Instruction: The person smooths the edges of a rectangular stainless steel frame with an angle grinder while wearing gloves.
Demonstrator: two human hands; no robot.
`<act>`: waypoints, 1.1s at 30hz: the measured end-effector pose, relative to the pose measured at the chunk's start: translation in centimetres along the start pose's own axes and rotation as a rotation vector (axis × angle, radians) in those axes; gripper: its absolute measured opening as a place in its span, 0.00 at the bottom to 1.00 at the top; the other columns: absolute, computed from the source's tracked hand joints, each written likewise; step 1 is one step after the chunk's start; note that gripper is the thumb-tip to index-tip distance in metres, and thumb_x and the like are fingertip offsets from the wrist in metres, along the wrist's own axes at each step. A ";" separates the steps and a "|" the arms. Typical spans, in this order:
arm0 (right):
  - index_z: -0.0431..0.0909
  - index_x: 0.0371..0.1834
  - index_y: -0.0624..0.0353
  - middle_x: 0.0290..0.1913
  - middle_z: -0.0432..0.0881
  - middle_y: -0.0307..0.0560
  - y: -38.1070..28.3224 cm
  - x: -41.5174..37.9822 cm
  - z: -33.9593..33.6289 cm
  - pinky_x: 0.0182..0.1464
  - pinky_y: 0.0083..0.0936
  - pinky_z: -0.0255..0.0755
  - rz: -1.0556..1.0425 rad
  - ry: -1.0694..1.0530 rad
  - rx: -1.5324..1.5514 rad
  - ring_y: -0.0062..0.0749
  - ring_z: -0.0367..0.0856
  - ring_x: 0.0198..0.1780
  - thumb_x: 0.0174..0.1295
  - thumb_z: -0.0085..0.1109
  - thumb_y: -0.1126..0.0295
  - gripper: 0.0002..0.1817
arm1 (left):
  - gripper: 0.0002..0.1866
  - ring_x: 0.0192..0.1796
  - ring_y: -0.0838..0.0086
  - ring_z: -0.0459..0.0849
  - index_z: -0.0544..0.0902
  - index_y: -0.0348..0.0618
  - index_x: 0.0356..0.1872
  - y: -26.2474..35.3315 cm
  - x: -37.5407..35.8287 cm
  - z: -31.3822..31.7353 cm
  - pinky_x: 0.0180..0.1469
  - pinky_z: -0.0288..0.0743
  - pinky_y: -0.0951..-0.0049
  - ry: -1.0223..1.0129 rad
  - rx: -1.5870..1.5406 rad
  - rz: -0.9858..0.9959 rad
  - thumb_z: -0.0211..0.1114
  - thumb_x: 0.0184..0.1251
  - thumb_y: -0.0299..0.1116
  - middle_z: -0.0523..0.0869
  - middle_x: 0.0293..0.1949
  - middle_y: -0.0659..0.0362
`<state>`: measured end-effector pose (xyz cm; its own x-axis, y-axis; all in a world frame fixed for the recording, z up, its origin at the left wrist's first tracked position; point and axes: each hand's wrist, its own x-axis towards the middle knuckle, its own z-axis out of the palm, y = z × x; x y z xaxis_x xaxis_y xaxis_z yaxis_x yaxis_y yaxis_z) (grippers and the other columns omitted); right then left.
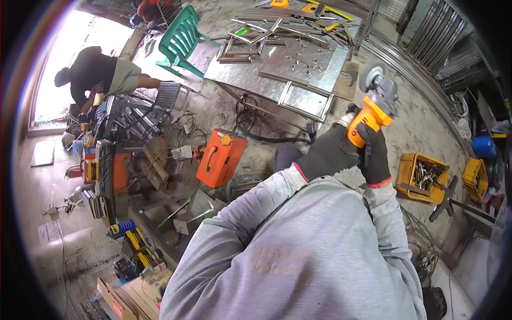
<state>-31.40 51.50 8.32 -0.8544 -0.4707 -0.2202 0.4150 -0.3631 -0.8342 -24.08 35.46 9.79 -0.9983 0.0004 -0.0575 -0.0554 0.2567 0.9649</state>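
An orange and grey angle grinder (369,117) is held up in front of my body, its round disc (372,77) at the upper end. My left hand (332,152), in a dark glove, is closed around the grinder's body from the left; some fingers are hidden. On the other side, my gloved right hand (375,160) grips the lower end of the tool. Nearest beyond the hands is a metal-topped worktable (229,72). A rectangular metal frame (305,100) lies at its near edge, and more small frames (242,48) are piled further back.
An orange toolbox (220,160) sits on the floor at left, near cables. Yellow crates (401,173) with metal pieces stand at right. A green chair (181,42) is beside the table. Another person (109,74) bends over at far left. Metal tubes (437,29) lean at upper right.
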 end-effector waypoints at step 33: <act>0.78 0.74 0.52 0.60 0.88 0.45 10.1 8.8 -4.3 0.60 0.44 0.85 0.728 -0.074 0.025 0.40 0.91 0.56 0.84 0.63 0.43 0.28 | 0.27 0.40 0.73 0.90 0.84 0.37 0.64 -8.1 -9.3 -17.5 0.44 0.85 0.71 0.496 -0.711 -0.300 0.75 0.62 0.30 0.89 0.43 0.60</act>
<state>-36.09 47.12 -4.18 -0.3362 -0.6524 -0.6793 0.8777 0.0446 -0.4772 -14.58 16.51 7.02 -0.8235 -0.4273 -0.3731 -0.1457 -0.4764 0.8671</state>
